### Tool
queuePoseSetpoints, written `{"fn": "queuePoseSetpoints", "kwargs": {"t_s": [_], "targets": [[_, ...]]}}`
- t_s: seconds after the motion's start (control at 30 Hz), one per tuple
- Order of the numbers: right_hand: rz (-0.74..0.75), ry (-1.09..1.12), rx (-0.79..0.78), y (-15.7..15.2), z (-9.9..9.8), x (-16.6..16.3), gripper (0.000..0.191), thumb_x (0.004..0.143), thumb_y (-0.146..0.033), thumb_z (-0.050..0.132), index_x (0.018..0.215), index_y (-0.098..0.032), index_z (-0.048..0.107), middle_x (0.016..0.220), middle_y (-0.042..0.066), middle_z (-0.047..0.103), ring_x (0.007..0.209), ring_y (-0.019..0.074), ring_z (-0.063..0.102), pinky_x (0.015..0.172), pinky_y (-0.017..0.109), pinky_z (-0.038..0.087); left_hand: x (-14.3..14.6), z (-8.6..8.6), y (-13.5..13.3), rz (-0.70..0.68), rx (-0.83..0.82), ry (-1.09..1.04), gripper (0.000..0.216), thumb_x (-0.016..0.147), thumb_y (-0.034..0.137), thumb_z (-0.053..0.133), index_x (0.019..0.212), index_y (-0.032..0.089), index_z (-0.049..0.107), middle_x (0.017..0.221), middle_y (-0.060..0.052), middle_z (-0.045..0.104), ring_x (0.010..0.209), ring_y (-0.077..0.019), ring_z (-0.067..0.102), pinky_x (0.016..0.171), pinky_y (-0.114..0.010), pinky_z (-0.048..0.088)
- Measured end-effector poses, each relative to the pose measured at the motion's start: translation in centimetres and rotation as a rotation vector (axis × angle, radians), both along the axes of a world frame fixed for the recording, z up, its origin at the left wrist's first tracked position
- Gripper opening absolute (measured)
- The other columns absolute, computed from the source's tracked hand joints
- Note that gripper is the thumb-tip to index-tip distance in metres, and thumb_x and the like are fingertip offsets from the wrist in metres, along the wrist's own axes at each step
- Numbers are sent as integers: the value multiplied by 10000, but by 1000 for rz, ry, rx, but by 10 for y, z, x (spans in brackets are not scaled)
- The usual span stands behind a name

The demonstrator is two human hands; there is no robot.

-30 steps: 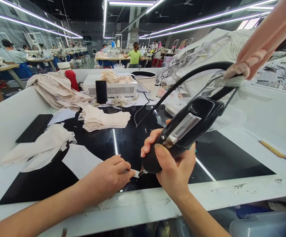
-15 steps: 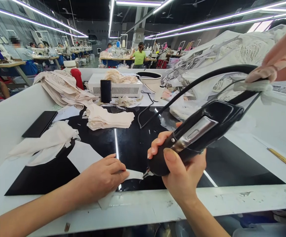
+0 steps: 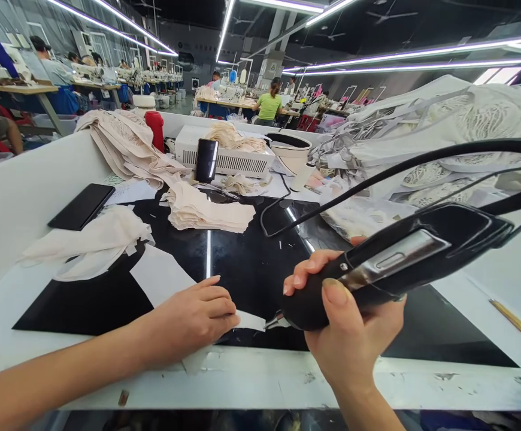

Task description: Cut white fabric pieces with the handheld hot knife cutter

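My right hand is wrapped round a black corded hand tool with a silver panel; its metal tip touches the right end of a small white fabric strip on the black glass table. My left hand lies curled on the left part of that strip, fingers pressing it down near the table's front edge. The tool's thick black cable arches up to the right.
A stack of beige cut pieces, loose beige fabric, a black phone, a white paper sheet, a white vented box and a heap of white lace lie around. A pencil lies right. People sit at benches behind.
The view has tilted and shifted, so everything sits lower and further right. The tool lies flatter in my right hand. More of the white strip shows between my hands.
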State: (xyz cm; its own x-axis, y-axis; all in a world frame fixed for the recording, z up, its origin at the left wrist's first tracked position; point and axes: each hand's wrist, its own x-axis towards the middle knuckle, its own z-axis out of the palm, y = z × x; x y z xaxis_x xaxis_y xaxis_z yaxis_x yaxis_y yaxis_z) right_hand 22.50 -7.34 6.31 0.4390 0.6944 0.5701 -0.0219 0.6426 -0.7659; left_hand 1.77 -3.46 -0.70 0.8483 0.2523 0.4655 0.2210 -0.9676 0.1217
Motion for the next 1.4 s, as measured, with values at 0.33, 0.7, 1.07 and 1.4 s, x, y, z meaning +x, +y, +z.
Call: {"fn": "queuePoseSetpoints", "kwargs": {"t_s": [0.33,0.7,1.07,1.4], "targets": [[-46,-24,5,-2,0,-1,409,838,-331,884,1175,-310,653,818,-50,676,588,147,642,481,292,600,-1,5,-1,-45,-42,17,201,1097,70,519,1172,160,683,1031,-37,741,1053,-171,684,1248,-402,441],[-76,28,25,9,7,-7,437,798,-323,885,1155,-301,634,787,-58,683,547,152,633,451,297,583,-1,1,-2,-12,-30,16,231,1068,33,527,1188,153,683,1072,-51,739,1033,-173,699,1236,-409,457],[26,26,53,18,-1,-19,406,838,-262,846,1177,-298,625,826,-63,690,563,132,660,469,269,592,0,-2,-3,-1,-15,16,228,1074,44,524,1204,143,683,1077,-53,739,1036,-175,704,1226,-411,473],[-59,12,43,16,4,-13,413,837,-295,845,1173,-298,605,798,-67,681,532,143,642,447,297,584,-1,1,-3,1,-44,42,235,1076,43,518,1213,147,679,1076,-56,737,1049,-177,704,1237,-426,464]]}}
